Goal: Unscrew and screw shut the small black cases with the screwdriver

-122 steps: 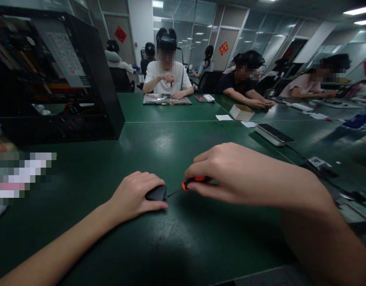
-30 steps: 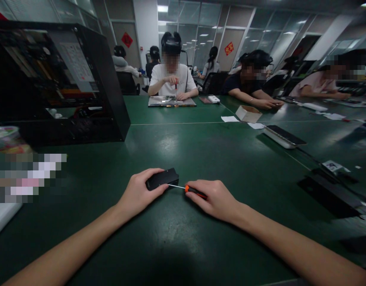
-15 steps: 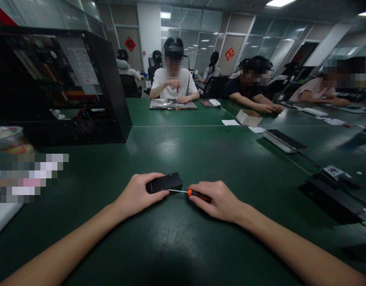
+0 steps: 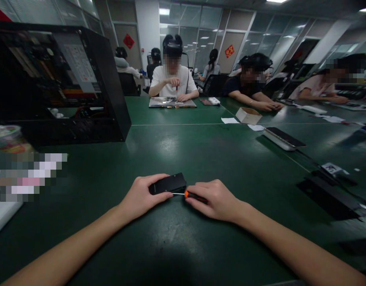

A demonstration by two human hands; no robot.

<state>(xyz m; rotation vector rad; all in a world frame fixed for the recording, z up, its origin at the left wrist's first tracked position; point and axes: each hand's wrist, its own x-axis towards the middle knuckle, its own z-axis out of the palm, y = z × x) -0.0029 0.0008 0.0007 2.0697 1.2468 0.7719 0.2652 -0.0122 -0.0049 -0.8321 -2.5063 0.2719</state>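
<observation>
My left hand (image 4: pixel 144 195) is closed around one end of a flat black rectangular case (image 4: pixel 168 184), thumb along its near side and fingers on the far side. What kind of device it is, I cannot make out. An orange-and-black screwdriver (image 4: pixel 197 196) lies in the closed fingers of my right hand (image 4: pixel 217 200). Its thin metal shaft points left to the near side of the case, beside my left thumb. The tip is hidden there. Both hands are low over the green table (image 4: pixel 159 151), close together.
An opened black computer case (image 4: pixel 111 87) stands at the left, behind a plastic cup (image 4: pixel 13 139). At the right lie a black-topped white device (image 4: pixel 284 138), cables and a black box-like item (image 4: pixel 328 194). Beyond are a small open box (image 4: pixel 248 115) and several people seated at work.
My right hand has shifted slightly left with the screwdriver, so less of its shaft shows. The case and my left hand sit slightly further right.
</observation>
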